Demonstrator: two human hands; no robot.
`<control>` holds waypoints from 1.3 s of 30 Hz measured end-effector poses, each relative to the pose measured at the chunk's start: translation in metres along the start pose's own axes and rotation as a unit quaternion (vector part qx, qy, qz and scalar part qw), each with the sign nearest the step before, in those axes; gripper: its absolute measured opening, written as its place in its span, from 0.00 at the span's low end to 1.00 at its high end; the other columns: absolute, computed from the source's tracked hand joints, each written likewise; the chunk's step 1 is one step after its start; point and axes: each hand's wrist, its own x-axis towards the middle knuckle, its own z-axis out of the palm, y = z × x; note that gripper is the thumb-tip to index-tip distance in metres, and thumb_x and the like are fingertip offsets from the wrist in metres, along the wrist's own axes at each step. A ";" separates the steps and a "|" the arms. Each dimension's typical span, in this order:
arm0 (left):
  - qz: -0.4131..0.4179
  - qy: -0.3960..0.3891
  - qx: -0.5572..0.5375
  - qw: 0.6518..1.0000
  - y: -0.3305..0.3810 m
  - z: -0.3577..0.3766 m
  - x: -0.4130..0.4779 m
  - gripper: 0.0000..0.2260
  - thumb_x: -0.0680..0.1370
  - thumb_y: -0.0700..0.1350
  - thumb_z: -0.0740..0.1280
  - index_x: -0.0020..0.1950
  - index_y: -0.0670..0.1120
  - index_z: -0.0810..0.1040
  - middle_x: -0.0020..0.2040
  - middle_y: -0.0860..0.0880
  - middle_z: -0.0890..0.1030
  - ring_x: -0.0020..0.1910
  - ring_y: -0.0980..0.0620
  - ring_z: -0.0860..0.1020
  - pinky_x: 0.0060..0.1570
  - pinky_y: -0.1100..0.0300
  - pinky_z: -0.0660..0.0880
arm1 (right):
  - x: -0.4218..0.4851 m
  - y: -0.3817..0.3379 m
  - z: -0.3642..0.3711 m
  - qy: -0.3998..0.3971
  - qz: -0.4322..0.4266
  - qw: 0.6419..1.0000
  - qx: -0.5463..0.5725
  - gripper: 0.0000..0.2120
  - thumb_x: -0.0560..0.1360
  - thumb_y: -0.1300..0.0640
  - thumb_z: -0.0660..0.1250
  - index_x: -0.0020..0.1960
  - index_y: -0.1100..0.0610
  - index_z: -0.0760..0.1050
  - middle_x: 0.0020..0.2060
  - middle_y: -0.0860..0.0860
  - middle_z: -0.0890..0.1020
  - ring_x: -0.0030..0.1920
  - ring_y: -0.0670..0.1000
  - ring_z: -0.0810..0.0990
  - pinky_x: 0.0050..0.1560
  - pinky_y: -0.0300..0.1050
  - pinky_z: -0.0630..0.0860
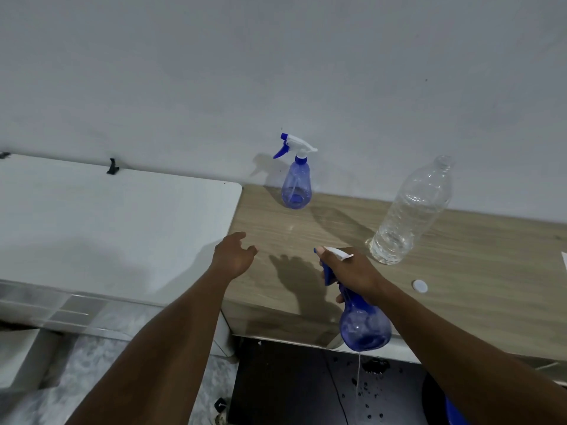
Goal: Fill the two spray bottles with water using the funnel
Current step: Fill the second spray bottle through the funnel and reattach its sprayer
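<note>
The right hand (352, 271) grips the neck and trigger of a blue spray bottle (365, 328), above the near edge of the wooden table (460, 302). At its 9 o'clock the left hand (234, 256) hovers, fingers loosely spread, holding nothing. The second spray bottle (296, 185) stands at 12 o'clock by the wall (276, 72), the uncapped water bottle (411, 216) at 1 o'clock.

My left hand (234, 256) reaches forward with bare forearm extended, fingers (252, 250) loosely spread, holding nothing. My right hand (352, 271) curls round the neck of a blue translucent plastic spray bottle (365, 328), thumb on top.
</note>
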 end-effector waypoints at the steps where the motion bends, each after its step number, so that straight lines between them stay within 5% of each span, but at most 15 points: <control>1: -0.001 -0.001 0.000 1.000 0.001 0.000 0.000 0.26 0.78 0.52 0.70 0.74 0.48 0.70 0.70 0.44 0.74 0.69 0.47 0.72 0.71 0.56 0.66 | 0.001 -0.001 0.001 0.005 -0.006 1.000 -0.005 0.25 0.76 0.37 0.66 0.45 0.60 0.81 0.39 0.62 0.84 0.34 0.57 0.81 0.29 0.46 0.79; 5: 0.002 -0.007 0.000 1.000 0.004 0.001 -0.003 0.25 0.78 0.51 0.70 0.74 0.48 0.70 0.69 0.44 0.75 0.68 0.47 0.73 0.70 0.55 0.67 | 0.005 -0.004 0.006 0.018 -0.024 0.999 -0.020 0.14 0.77 0.39 0.66 0.42 0.47 0.78 0.32 0.58 0.81 0.27 0.49 0.77 0.29 0.45 0.78; 12: 0.002 -0.006 0.011 1.000 0.003 -0.002 -0.001 0.25 0.78 0.51 0.69 0.74 0.48 0.70 0.68 0.45 0.76 0.67 0.46 0.74 0.67 0.56 0.67 | 0.012 -0.015 0.004 0.019 -0.023 0.999 -0.013 0.20 0.77 0.39 0.67 0.43 0.56 0.81 0.38 0.62 0.84 0.33 0.57 0.80 0.29 0.49 0.81; 18: -0.002 -0.005 0.013 1.000 0.006 -0.002 0.000 0.24 0.78 0.51 0.70 0.73 0.48 0.71 0.68 0.45 0.76 0.67 0.47 0.74 0.66 0.59 0.67 | 0.020 -0.015 0.006 0.026 -0.029 0.998 -0.043 0.12 0.77 0.40 0.67 0.40 0.46 0.77 0.32 0.61 0.82 0.30 0.53 0.79 0.28 0.47 0.80; 25: 0.004 -0.004 0.025 1.000 0.014 -0.003 0.005 0.24 0.78 0.50 0.69 0.73 0.49 0.71 0.67 0.45 0.77 0.67 0.47 0.74 0.67 0.58 0.66 | 0.030 -0.033 -0.007 0.024 -0.045 0.999 0.018 0.21 0.75 0.43 0.68 0.52 0.63 0.72 0.39 0.59 0.85 0.33 0.53 0.77 0.34 0.51 0.79; 29: 0.017 0.004 0.036 0.999 0.024 -0.004 0.011 0.24 0.78 0.50 0.70 0.73 0.48 0.71 0.67 0.45 0.78 0.67 0.47 0.74 0.66 0.59 0.66 | 0.042 -0.045 -0.024 0.093 -0.125 0.986 -0.068 0.16 0.74 0.45 0.71 0.46 0.59 0.78 0.39 0.55 0.85 0.33 0.47 0.81 0.37 0.50 0.79; 33: 0.027 0.010 0.037 0.999 0.037 -0.004 0.017 0.24 0.77 0.50 0.70 0.73 0.49 0.72 0.66 0.46 0.78 0.67 0.47 0.74 0.67 0.59 0.66 | 0.059 -0.059 -0.044 0.120 -0.155 0.974 -0.111 0.12 0.74 0.45 0.72 0.45 0.54 0.80 0.39 0.53 0.84 0.42 0.57 0.84 0.44 0.62 0.83; 39: 0.045 0.010 0.038 0.998 0.056 0.001 0.027 0.24 0.77 0.51 0.71 0.72 0.50 0.72 0.64 0.46 0.78 0.65 0.49 0.75 0.66 0.59 0.68 | 0.094 -0.086 -0.076 0.137 -0.164 0.953 -0.214 0.10 0.75 0.49 0.73 0.47 0.56 0.80 0.43 0.53 0.83 0.43 0.57 0.82 0.47 0.58 0.82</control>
